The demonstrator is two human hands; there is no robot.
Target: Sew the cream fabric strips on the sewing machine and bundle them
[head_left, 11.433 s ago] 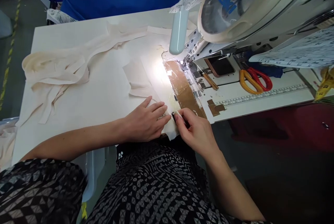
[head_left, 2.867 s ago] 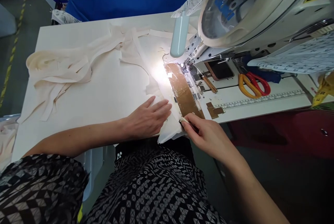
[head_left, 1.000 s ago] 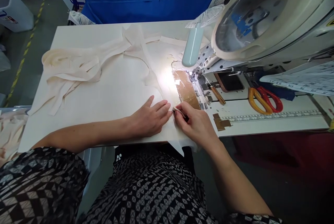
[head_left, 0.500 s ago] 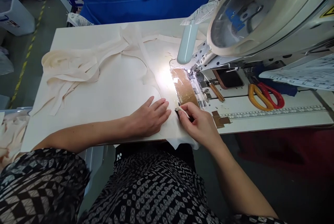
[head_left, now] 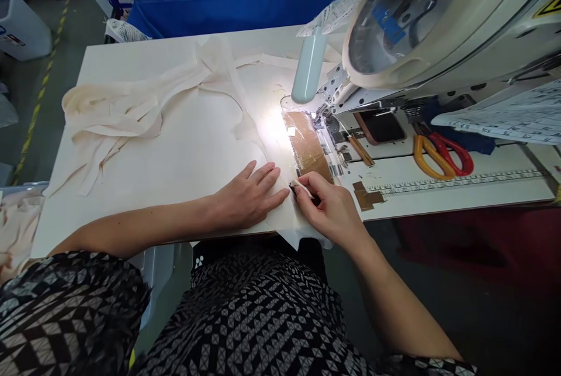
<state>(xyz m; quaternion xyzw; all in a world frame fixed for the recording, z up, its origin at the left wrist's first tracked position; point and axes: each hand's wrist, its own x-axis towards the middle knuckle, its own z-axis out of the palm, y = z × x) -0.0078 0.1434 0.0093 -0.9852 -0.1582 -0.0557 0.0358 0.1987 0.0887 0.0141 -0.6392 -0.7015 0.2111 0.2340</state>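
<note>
My left hand [head_left: 248, 197] lies flat on pale fabric at the table's front edge, fingers spread and holding nothing. Just right of it, my right hand [head_left: 326, 206] pinches a small pale piece with a dark part; what exactly it is I cannot make out. White fabric [head_left: 291, 233] passes under both hands and hangs over the front edge. More cream fabric [head_left: 131, 107] lies in a loose heap at the left, with strips running toward the sewing machine [head_left: 324, 113]. Brown tape [head_left: 307, 142] covers the plate beyond my right hand.
Right of the machine's needle area are a wooden-handled tool [head_left: 362, 151], a phone [head_left: 381, 126] and red and yellow scissors [head_left: 442, 157]. A measuring tape [head_left: 460, 180] runs along the front edge. Blue cloth [head_left: 241, 7] hangs behind the table [head_left: 188, 165].
The whole view has shifted slightly. My left thumb has moved closer to my right fingertips, and the left fingers are a little more spread. The right hand keeps its pinch.
</note>
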